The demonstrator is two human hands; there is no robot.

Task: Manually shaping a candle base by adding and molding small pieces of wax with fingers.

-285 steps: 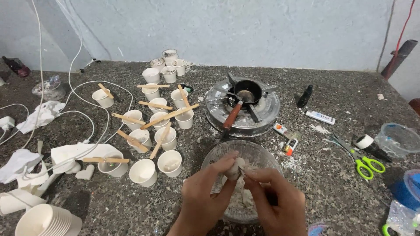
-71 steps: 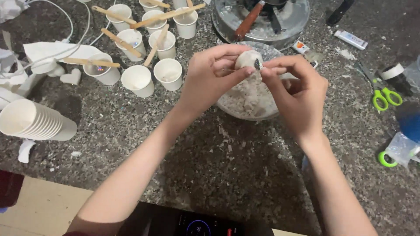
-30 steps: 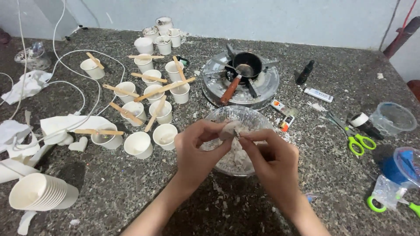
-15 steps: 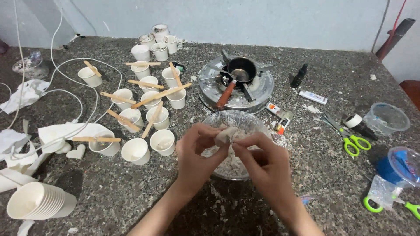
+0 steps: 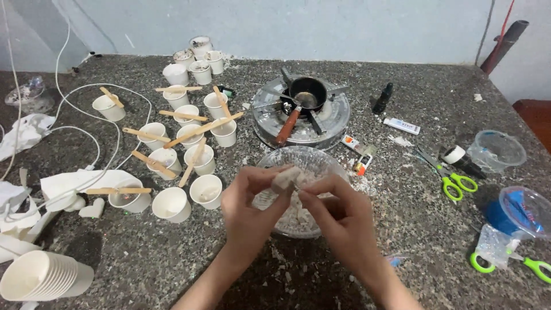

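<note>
My left hand (image 5: 248, 198) and my right hand (image 5: 338, 215) meet above a clear glass bowl (image 5: 321, 158) that holds white wax chunks. Between the fingertips of both hands sits a small pale wax piece (image 5: 283, 179), pinched from either side. The bowl rests on a dark speckled stone counter, and my hands hide most of its near half. White crumbs lie on the counter under my wrists.
Several small white paper cups (image 5: 189, 138) with wooden sticks stand to the left. A stack of cups (image 5: 40, 276) lies at the lower left. A small pot (image 5: 307, 95) sits on a round burner behind the bowl. Green scissors (image 5: 453, 181) and plastic containers (image 5: 496, 150) are at the right.
The view has steadied over the counter. My hands stay together over the bowl, working the pale piece between the fingers.
</note>
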